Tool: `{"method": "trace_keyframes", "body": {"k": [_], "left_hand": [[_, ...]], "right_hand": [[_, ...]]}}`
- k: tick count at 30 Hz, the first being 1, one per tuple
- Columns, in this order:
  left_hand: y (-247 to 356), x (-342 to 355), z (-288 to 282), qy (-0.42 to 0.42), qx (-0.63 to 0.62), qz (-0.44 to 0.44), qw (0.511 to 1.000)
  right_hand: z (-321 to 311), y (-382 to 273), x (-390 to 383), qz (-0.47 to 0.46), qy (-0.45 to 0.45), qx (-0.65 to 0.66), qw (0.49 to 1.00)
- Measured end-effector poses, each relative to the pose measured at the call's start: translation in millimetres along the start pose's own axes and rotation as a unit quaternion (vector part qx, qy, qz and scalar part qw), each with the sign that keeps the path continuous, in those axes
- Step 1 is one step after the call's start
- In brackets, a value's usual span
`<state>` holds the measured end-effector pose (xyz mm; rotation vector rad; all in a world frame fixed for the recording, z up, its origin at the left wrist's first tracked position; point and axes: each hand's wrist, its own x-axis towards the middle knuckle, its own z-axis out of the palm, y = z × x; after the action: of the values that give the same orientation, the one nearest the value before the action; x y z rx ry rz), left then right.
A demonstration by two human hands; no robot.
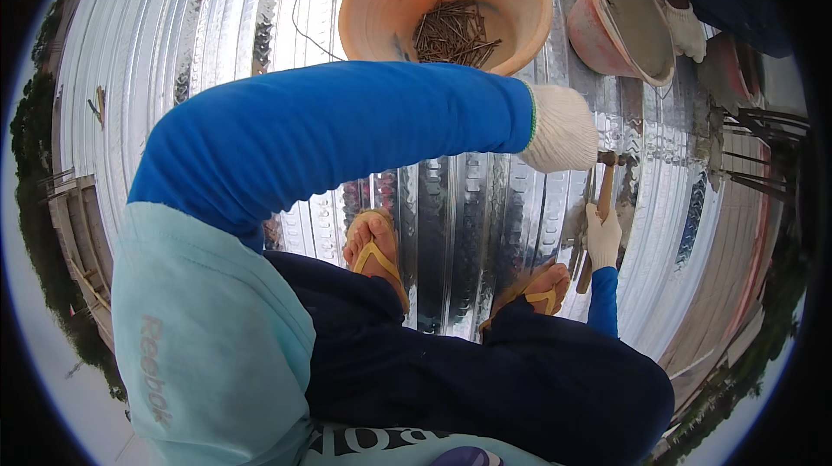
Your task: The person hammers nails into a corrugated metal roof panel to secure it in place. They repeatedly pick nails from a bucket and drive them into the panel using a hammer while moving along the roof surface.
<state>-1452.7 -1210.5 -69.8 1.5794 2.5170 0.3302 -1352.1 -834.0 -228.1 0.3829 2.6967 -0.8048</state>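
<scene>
My left arm, in a blue sleeve, reaches across to the right. My left hand (561, 129), in a cream knit glove, is curled low over the ribbed metal sheet; whatever its fingers pinch is hidden beneath it. Beside it lies the head of a hammer (605, 195) with a wooden handle. My right hand (603, 236), gloved too, is wrapped round that handle. An orange-pink tub (373, 11) with a heap of rusty nails (455, 33) sits in front of my left forearm.
A pinkish bucket (589, 29) of grey wet mortar stands at the far right. Another person's gloved hand (685, 33) is beside it, near a second bucket (731, 72). Dark rebar (763, 150) sticks out at the right edge. My sandalled feet (373, 245) stand on the shiny sheet.
</scene>
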Motion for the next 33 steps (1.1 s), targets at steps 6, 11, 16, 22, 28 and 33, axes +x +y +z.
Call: {"method": "trace_keyframes", "body": {"k": [6,11,16,22,28,33], "left_hand": [[-49.2,-117.6,-95.8,0.168,0.008,-0.197,0.966],[-131.8,-157.0,-33.4,0.128,-0.023,-0.34,0.931],[-158.0,-160.6,10.2,0.028,-0.055,-0.379,0.923],[-229.6,-137.0,38.0,-0.067,-0.121,-0.424,0.895],[-224.4,-118.1,15.1,0.004,-0.287,-0.42,0.861],[-199.4,-120.6,38.3,0.041,-0.063,-0.393,0.916]], "right_hand": [[7.4,-30.6,1.5,0.062,-0.04,-0.007,0.997],[6.5,-26.2,16.4,0.064,-0.07,-0.096,0.991],[5.8,-13.5,21.0,0.073,-0.061,-0.115,0.989],[1.0,-20.3,20.6,0.058,-0.089,-0.091,0.99],[-9.7,-17.8,20.8,0.066,-0.095,-0.09,0.989],[0.4,-5.4,31.0,0.035,-0.093,-0.114,0.988]]}}
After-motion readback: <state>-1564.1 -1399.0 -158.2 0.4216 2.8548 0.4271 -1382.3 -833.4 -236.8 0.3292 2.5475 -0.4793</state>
